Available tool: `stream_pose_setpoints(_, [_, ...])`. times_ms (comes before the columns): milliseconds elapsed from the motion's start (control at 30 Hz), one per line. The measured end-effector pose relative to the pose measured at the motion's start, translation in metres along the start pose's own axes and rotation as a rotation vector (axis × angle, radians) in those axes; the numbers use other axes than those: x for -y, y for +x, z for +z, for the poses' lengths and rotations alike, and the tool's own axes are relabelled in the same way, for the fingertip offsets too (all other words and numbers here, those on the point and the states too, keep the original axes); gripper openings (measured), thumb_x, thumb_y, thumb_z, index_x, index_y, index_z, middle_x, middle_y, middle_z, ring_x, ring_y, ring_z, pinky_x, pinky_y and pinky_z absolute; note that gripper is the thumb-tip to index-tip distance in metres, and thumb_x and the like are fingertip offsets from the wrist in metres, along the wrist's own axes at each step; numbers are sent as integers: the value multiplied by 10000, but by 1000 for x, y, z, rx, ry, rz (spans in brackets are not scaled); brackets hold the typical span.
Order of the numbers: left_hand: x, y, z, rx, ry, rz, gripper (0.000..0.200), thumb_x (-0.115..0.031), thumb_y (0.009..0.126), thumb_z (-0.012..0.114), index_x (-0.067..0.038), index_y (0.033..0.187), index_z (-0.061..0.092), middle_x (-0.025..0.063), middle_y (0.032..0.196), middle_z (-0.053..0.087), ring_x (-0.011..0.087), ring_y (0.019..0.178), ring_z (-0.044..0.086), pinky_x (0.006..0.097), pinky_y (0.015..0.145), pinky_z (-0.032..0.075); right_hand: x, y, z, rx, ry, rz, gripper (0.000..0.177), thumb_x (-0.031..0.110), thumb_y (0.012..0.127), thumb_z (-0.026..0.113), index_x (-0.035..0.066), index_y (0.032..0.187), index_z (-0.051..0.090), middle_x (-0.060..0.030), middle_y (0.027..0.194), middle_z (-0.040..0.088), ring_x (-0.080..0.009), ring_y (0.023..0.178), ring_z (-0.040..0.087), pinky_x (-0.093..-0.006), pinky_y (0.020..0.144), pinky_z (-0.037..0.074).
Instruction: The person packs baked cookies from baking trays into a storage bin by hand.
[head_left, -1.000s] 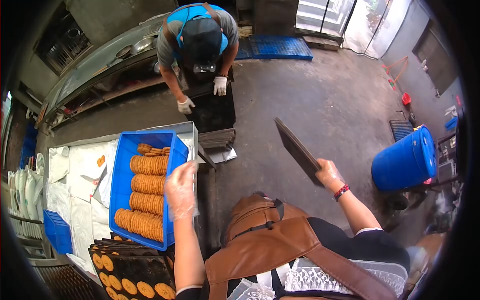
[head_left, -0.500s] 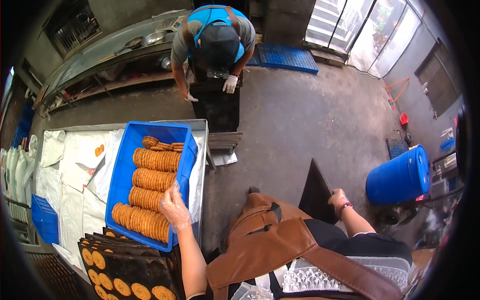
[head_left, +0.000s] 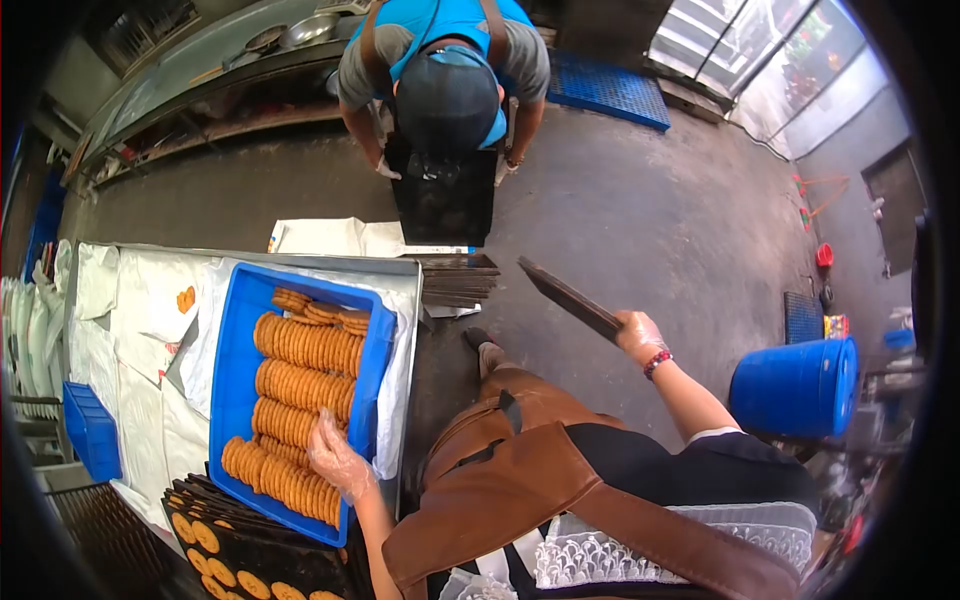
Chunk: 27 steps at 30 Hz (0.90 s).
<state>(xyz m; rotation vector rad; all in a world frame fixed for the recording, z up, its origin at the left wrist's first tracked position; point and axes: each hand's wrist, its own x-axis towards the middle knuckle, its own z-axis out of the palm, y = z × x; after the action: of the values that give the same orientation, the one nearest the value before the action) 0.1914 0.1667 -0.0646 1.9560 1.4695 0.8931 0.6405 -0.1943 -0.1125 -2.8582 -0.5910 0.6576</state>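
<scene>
My left hand (head_left: 343, 460), in a clear plastic glove, is at the right side of the blue crate (head_left: 225, 370). Its fingers reach out over the round golden cookies (head_left: 305, 385), which stand on edge in packed rows; nothing shows in its grasp. Out to the right, my gloved right hand (head_left: 640, 338) grips one end of a dark baking tray (head_left: 570, 298), seen nearly edge-on and held above the floor. Beside the crate's near end, dark trays (head_left: 290, 545) carry more cookies laid flat.
Across from me, a person (head_left: 445, 95) bends over a dark tray (head_left: 445, 205). A stack of dark trays (head_left: 455, 280) lies by the table (head_left: 140, 420), which has white cloths on it. A blue barrel (head_left: 790, 385) stands at right, and a small blue crate (head_left: 92, 430) at left.
My right hand has raised the baking tray forward and to the left, turning it edge-on. My left hand has moved slightly down and left over the cookies. The other person has leaned closer.
</scene>
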Motion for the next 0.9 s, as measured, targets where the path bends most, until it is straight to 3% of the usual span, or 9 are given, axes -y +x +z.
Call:
stream_pose_setpoints(167, [-21, 12, 10, 3, 258, -91, 409, -242, 1164, 537, 71, 1282, 772, 250, 1154, 793, 405, 1041, 762, 465, 939, 594, 64, 110, -1, 42, -103, -193, 309, 62, 900, 612, 163, 1131, 791, -216, 1082, 790, -457, 1050, 754, -537, 953, 609])
stream_pose_setpoints(267, [-16, 8, 18, -42, 415, -62, 327, -226, 1140, 599, 14, 1226, 803, 199, 1099, 792, 396, 982, 744, 470, 882, 579, 109, 163, -1, 30, -151, -457, 337, 44, 864, 612, 143, 1131, 792, -208, 1090, 799, -435, 1059, 764, -517, 952, 612])
stream_pose_setpoints(400, [-19, 10, 21, -55, 471, -133, 285, -190, 1123, 626, 25, 1185, 803, 197, 1084, 789, 387, 951, 743, 467, 854, 578, 161, 232, 39, 83, -241, -649, 321, 49, 874, 610, 129, 1130, 787, -207, 1108, 804, -411, 1050, 778, -513, 931, 616])
stream_pose_setpoints(500, [-22, 15, 24, -106, 432, -55, 267, -175, 1117, 634, 28, 1165, 802, 193, 1056, 783, 385, 902, 739, 458, 807, 579, 205, 269, 75, 135, -329, -750, 310, 84, 889, 613, 150, 1145, 774, -188, 1110, 802, -404, 1027, 787, -521, 894, 626])
stream_pose_setpoints(600, [-26, 16, 26, -118, 465, -94, 276, -198, 1116, 640, 23, 1145, 804, 193, 1037, 780, 379, 874, 745, 452, 773, 579, 248, 290, 108, 204, -341, -752, 303, 103, 886, 629, 153, 1150, 768, -180, 1141, 802, -402, 1059, 781, -518, 918, 622])
stream_pose_setpoints(667, [-25, 17, 27, -129, 460, -93, 290, -239, 1111, 658, 11, 1105, 806, 174, 992, 771, 362, 843, 738, 444, 744, 570, 272, 300, 129, 310, -233, -608, 355, 183, 877, 678, 163, 1217, 779, -198, 1175, 795, -416, 1114, 751, -520, 986, 599])
stream_pose_setpoints(767, [-30, 20, 31, -151, 441, -177, 308, -286, 1103, 678, -9, 1067, 808, 151, 950, 760, 342, 815, 726, 436, 724, 558, 292, 324, 188, 258, -141, -509, 398, 198, 879, 681, 176, 1265, 777, -195, 1195, 793, -416, 1138, 744, -512, 1003, 597])
stream_pose_setpoints(833, [-29, 22, 32, -159, 466, -197, 315, -304, 1101, 684, -19, 1063, 812, 141, 933, 754, 333, 802, 719, 435, 715, 552, 316, 341, 206, 339, -181, -519, 430, 203, 885, 688, 172, 1305, 774, -198, 1232, 786, -405, 1169, 741, -497, 1022, 593])
stream_pose_setpoints(900, [-24, 19, 30, -131, 495, -219, 326, -349, 1095, 707, -46, 1079, 825, 136, 921, 751, 314, 794, 718, 439, 710, 549, 334, 354, 224, 432, -172, -463, 421, 241, 891, 715, 106, 1286, 766, -222, 1298, 761, -388, 1239, 718, -490, 1083, 569])
